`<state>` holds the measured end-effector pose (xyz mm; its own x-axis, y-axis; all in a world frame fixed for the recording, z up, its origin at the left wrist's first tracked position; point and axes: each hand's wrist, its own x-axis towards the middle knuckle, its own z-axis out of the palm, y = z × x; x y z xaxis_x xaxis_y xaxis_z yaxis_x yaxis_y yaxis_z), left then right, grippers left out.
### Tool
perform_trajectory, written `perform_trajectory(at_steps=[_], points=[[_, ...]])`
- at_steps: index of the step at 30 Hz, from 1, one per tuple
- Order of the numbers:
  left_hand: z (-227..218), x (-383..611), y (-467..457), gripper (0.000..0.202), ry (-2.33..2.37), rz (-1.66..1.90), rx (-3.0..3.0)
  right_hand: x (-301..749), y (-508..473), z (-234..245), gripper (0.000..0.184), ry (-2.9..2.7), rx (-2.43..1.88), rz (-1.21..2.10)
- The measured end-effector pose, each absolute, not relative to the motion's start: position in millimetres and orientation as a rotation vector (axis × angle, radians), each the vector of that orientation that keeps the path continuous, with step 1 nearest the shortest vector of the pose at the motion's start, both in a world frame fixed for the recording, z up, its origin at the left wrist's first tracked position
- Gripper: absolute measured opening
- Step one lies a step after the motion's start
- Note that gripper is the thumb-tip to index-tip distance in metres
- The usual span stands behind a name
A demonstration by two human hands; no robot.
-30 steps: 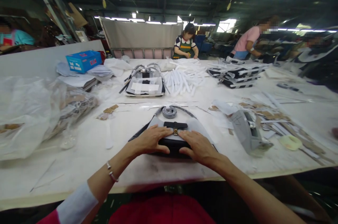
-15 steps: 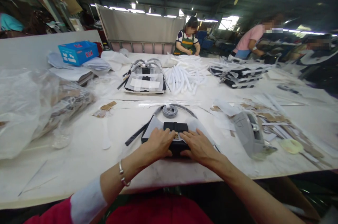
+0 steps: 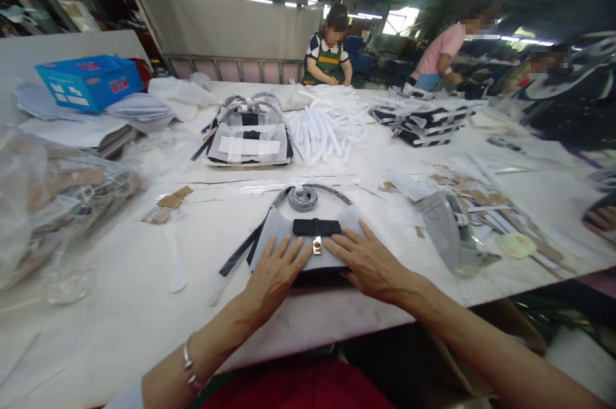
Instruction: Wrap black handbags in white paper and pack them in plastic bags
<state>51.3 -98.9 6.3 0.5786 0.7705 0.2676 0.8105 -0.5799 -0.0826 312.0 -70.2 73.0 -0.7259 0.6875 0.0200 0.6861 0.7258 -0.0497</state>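
In front of me a black handbag [image 3: 317, 277] lies on the white table, its front covered by a pale protective sheet [image 3: 275, 228]. A dark strap tab with a gold clasp [image 3: 317, 246] sits at the middle of the bag. My left hand [image 3: 276, 271] lies flat on the left part of the front, fingers spread. Flat on the right part is my right hand [image 3: 368, 261], its fingers also apart, the tips close to the clasp. Behind the bag's top edge rests a wrapped, coiled strap [image 3: 303, 198] inside the arched handle.
Stacked wrapped bags [image 3: 248, 139] lie farther back, beside a heap of white tubes [image 3: 322, 130]. A tape dispenser [image 3: 445, 232] and cardboard scraps [image 3: 495, 200] are at right. A blue box [image 3: 89, 83] and plastic bags [image 3: 58, 203] occupy the left. Several people work beyond, including a person in an apron [image 3: 328, 52].
My hands have moved apart and flattened on the bag's front, so the gold clasp now shows fully between them. The view has shifted slightly.
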Motion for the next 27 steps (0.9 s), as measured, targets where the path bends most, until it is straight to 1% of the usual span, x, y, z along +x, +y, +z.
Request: perform_trajectory(at_steps=[2, 6, 8, 10, 15, 22, 27], points=[[-0.1, 44.2, -96.9, 0.061, -1.298, -0.33, -2.602, 315.5, -73.9, 60.6, 0.067, -2.835, -1.192, 0.009], [-12.8, 37.4, -95.3, 0.061, -1.195, -0.483, -2.541, 316.1, -91.1, 12.3, 0.06, -2.6, -1.215, -0.25], [-14.6, 34.9, -96.2, 0.065, -1.159, -0.505, -2.544, 314.4, -96.0, -4.2, 0.058, -2.511, -1.21, -0.314], [-12.8, 31.4, -97.1, 0.07, -1.105, -0.476, -2.59, 312.4, -97.3, -11.0, 0.056, -2.475, -1.199, -0.324], [-4.8, 23.3, -95.5, 0.071, -1.026, -0.392, -2.709, 310.6, -96.5, -5.3, 0.055, -2.452, -1.269, -0.248], [-7.3, 28.1, -104.2, 0.08, -1.113, -0.369, -2.716, 315.8, -98.8, 19.8, 0.061, -2.617, -1.272, 0.002], [-9.4, 35.0, -112.1, 0.074, -1.164, -0.389, -2.654, 318.7, -94.9, 17.5, 0.064, -2.656, -1.233, -0.032]])
